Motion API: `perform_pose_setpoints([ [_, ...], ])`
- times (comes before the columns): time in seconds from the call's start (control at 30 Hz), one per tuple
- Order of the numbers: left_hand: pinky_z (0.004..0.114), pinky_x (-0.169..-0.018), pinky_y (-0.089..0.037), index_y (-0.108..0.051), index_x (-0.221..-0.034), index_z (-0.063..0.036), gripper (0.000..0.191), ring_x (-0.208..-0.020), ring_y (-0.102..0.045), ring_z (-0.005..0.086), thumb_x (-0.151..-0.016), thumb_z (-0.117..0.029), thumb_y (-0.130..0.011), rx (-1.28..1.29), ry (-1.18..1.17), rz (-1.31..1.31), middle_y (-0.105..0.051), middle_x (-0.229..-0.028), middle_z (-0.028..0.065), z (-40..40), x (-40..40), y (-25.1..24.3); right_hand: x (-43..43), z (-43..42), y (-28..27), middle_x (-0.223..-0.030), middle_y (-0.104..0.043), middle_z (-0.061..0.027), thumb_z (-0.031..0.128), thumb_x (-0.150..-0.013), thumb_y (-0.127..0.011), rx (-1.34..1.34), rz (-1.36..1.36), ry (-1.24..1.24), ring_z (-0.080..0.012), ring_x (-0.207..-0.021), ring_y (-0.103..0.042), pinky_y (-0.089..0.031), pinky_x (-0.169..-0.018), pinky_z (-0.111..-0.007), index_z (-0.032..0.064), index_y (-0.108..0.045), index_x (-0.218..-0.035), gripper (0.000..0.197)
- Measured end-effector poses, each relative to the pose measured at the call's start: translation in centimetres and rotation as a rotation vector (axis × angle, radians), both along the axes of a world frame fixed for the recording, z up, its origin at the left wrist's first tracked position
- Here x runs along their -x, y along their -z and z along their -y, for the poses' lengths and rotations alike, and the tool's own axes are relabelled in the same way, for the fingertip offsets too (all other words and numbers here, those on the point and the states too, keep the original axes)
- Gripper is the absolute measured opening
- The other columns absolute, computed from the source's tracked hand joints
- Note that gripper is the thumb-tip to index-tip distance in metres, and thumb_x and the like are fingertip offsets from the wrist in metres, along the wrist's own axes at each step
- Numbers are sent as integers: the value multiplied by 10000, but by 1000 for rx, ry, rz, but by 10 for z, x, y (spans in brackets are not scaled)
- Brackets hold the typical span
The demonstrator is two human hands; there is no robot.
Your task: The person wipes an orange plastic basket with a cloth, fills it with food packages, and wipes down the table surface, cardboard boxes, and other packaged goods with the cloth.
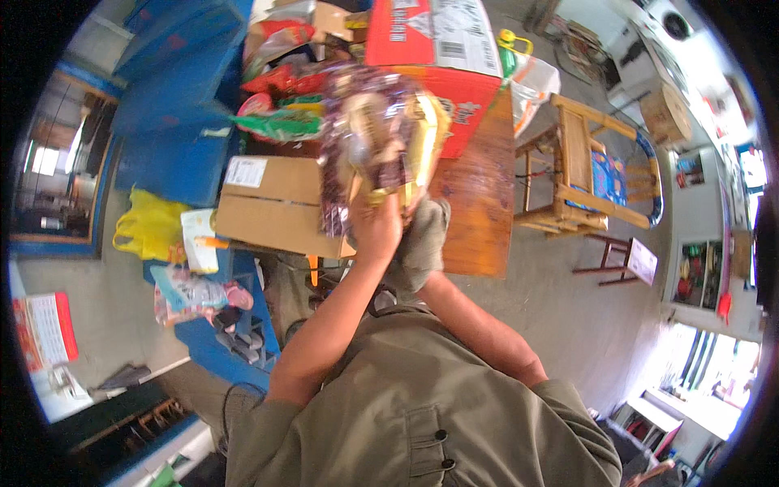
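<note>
My left hand (376, 228) grips the lower part of a shiny brown and gold foil package (377, 131), raised over the table. The package is blurred, so its contents are not clear. My right hand is hidden in a grey-green cloth (428, 237), which could be a rag or a glove. It sits right beside my left hand, against the package's lower edge. Whether its fingers close on the package I cannot tell. Beneath and to the left is a closed cardboard box (274, 204) with a white label.
A red carton (468, 91) stands on the wooden table (478, 213). Several snack bags, one a green packet (283, 126), crowd the table's left side. Right of the table are a bamboo chair (575, 176) and a small stool (636, 262). A yellow plastic bag (149, 225) lies to the left.
</note>
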State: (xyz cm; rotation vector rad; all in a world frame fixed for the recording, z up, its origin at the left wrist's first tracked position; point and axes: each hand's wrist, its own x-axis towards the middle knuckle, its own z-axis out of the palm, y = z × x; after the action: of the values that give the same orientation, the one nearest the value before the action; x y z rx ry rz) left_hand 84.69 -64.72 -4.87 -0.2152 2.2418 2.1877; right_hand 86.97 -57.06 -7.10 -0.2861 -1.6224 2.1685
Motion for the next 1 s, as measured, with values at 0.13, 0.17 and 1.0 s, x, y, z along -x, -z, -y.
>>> perform_pose_setpoints([
  [0.13,437,-911,-427,-475,-1276,-17,440,-1075,-540,378,-841,-59,-536,435,151,-411,-543,-1197,237,-22,-24,6,0,-28,7,-1020,-596,-60,319,-936,-383,941,58,-185,-215,-860,-587,-501,-739,-351,87,-558,-1102,335],
  [0.17,437,-911,-427,-475,-1276,-17,440,-1075,-540,378,-841,-59,-536,434,126,-407,-543,-1197,237,-21,-30,5,-5,-35,17,-1018,-601,-63,326,-934,-393,1126,111,-146,-220,-853,-594,-509,-723,-356,92,-555,-1119,339],
  [1.0,303,-741,-492,-635,-986,-2,296,-807,-636,143,-711,-82,-707,308,673,-182,-675,-872,106,59,-2,-88,-38,-102,-9,-1301,-487,-117,294,-954,-472,505,187,-736,-243,-1159,-500,-405,-1014,-384,49,-333,-1386,516],
])
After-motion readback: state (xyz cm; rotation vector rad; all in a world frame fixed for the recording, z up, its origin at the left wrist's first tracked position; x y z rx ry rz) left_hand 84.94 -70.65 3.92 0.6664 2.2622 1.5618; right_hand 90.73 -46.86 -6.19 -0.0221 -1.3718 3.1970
